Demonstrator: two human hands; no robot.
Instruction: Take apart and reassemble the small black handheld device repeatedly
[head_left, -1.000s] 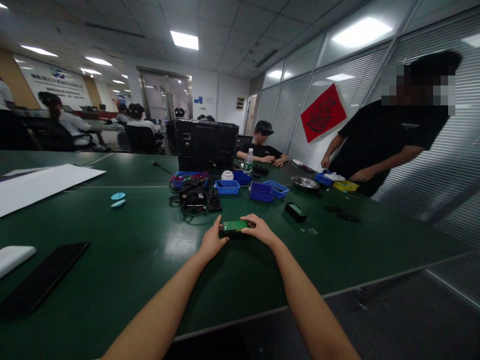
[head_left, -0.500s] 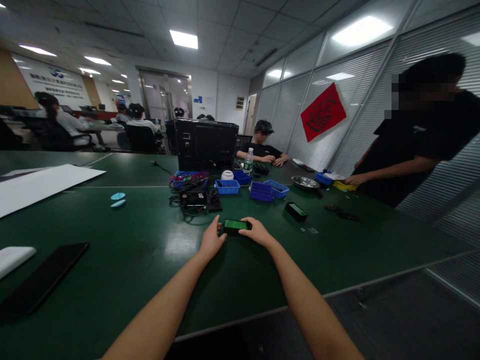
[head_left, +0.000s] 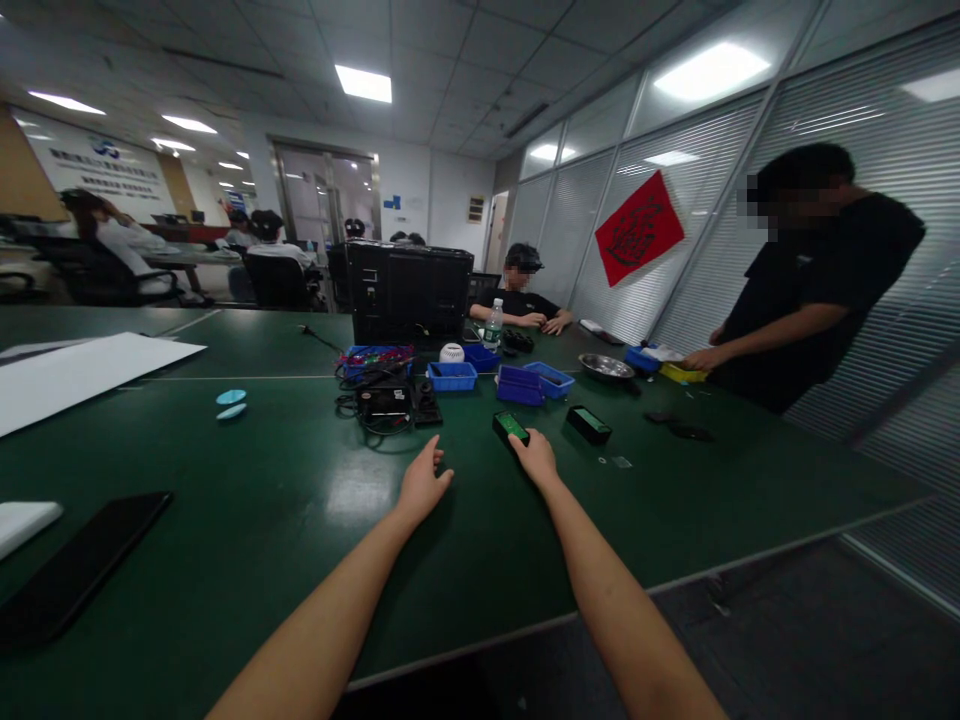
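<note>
My right hand [head_left: 537, 456] grips the near end of a small black case with a green circuit board in it [head_left: 507, 427], on or just over the green table [head_left: 300, 590]. Its thumb lies along the case's near edge. To the left, my left hand [head_left: 426, 482] holds nothing, its fingers apart and the palm turned inward. A second black case with a green board [head_left: 589, 424] lies just right of the held one. A small ring [head_left: 602, 460] and a clear flat piece [head_left: 622, 462] lie near it.
Blue trays [head_left: 452, 377], a purple-blue box [head_left: 520, 385], a baseball [head_left: 452, 353] and tangled black cables [head_left: 379, 405] lie beyond my hands. A metal bowl [head_left: 606, 368] and flat dark pieces [head_left: 679, 426] are on the right. Another person [head_left: 814, 280] stands at the right edge.
My right hand has carried the black case right and away from my left hand, turning it toward the second case. My left hand has let go and stayed near its place.
</note>
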